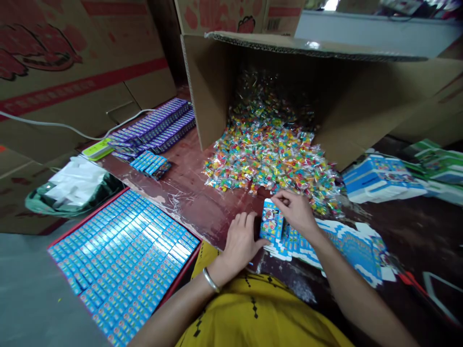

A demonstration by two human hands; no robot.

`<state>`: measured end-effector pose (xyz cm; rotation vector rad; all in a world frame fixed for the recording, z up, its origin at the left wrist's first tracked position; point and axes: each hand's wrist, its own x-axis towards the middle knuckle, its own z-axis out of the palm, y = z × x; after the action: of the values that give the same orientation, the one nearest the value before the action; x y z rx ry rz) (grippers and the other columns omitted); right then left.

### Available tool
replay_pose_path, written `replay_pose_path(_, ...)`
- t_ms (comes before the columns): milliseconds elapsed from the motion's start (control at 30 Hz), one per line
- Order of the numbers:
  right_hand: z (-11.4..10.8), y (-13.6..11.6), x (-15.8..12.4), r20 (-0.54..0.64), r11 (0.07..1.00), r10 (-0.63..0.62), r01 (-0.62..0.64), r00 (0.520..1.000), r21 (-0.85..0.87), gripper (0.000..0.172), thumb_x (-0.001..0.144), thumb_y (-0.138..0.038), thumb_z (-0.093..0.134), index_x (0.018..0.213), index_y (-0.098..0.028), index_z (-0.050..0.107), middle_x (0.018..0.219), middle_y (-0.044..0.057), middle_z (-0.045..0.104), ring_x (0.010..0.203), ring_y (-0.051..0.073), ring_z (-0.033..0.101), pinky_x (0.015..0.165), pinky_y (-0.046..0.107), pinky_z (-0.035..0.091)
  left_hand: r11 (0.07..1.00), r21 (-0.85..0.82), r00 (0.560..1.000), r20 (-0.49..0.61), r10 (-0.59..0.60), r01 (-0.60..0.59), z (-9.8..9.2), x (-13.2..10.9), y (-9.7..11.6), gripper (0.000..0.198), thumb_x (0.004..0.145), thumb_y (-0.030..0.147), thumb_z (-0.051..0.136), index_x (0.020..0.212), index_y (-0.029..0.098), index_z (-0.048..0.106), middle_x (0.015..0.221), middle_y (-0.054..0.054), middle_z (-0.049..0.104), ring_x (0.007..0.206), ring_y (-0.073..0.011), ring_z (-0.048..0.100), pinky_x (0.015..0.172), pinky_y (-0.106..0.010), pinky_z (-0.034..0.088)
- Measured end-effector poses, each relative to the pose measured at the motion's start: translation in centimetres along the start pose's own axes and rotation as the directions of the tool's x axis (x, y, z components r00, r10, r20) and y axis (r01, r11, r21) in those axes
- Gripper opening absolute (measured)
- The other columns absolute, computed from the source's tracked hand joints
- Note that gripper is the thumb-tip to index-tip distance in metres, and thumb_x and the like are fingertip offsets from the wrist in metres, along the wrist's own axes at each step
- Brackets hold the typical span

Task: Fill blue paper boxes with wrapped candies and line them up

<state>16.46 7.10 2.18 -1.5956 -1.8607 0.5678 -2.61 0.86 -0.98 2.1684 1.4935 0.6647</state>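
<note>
A small blue printed carton [270, 222] lies face up in front of me, at the left end of a fanned row of flat blue cartons [347, 246]. At its top edge my right hand [298, 212] is closed, thumb and fingertips pinched on the upper flap. My left hand [238, 243] rests palm down to the left of the carton, fingers apart, with the thumb at its lower edge. Just beyond both hands spreads a heap of clear sachets of coloured candies [267, 154], spilling from a large cardboard box [213, 96] on its side.
To the left, a red-edged tray holds rows of filled blue cartons [130, 250]. Purple cartons [155, 125] and a few blue ones [150, 164] stand behind it, near a bag of white paper [77, 180]. Blue-white flat stacks [383, 178] and red-handled scissors [408, 278] lie right.
</note>
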Motion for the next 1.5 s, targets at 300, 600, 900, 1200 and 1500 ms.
replay_pose_path(300,0.9,-4.4,-1.8,0.076,0.804,0.181,-0.192,0.981,0.563,0.026,0.088,-0.045,0.058,0.085,-0.02,0.062,0.058,-0.004,0.053,0.044,0.011,0.049,0.04,0.022,0.038,0.837,-0.543,0.996,-0.014,-0.092,0.07,-2.6,0.6,1.2,0.062,0.084,0.041,0.064,0.138,0.018,0.046,0.131,-0.014,0.057,0.121,-0.03,0.053,0.105,-0.046,0.04)
replay_pose_path(600,-1.2,-5.9,-2.5,0.513,0.833,-0.109,-0.203,0.851,0.514,0.029,0.084,-0.034,0.068,0.106,-0.023,0.054,0.066,-0.005,0.062,0.053,0.01,0.057,0.05,0.021,0.045,0.105,-0.931,0.923,0.361,0.131,0.35,-5.7,0.3,-1.3,0.047,0.082,0.029,0.069,0.126,0.017,0.061,0.114,-0.01,0.067,0.096,-0.0212,0.063,0.088,-0.031,0.044)
replay_pose_path(900,-2.0,-6.5,-1.2,0.617,0.842,-0.066,-0.289,0.784,0.456,0.029,0.081,-0.043,0.069,0.073,-0.018,0.055,0.058,-0.003,0.061,0.045,0.01,0.057,0.043,0.019,0.046,0.382,-0.885,0.938,0.33,0.107,0.267,-6.4,-0.2,-0.9,0.038,0.087,0.035,0.064,0.118,0.015,0.065,0.1,-0.007,0.068,0.086,-0.0173,0.058,0.079,-0.026,0.044)
replay_pose_path(1200,1.6,-6.1,-2.9,0.179,0.8,0.046,-0.144,0.983,0.583,0.028,0.076,-0.04,0.074,0.092,-0.022,0.061,0.08,0.0,0.065,0.07,0.015,0.061,0.058,0.024,0.049,0.272,-0.952,0.942,0.042,-0.333,0.138,-4.2,0.0,0.0,0.027,0.082,0.034,0.068,0.102,0.015,0.07,0.094,-0.004,0.069,0.082,-0.0157,0.059,0.078,-0.027,0.048)
replay_pose_path(1500,4.4,-6.5,-3.6,-0.056,0.828,0.104,-0.055,0.993,0.558,0.026,0.085,-0.039,0.064,0.104,-0.022,0.067,0.078,0.001,0.066,0.066,0.015,0.058,0.061,0.027,0.048,0.423,-0.906,0.844,-0.25,-0.474,-0.031,-3.4,0.0,0.6,0.054,0.077,0.024,0.074,0.126,0.024,0.051,0.094,-0.001,0.064,0.075,-0.0111,0.061,0.069,-0.022,0.052)
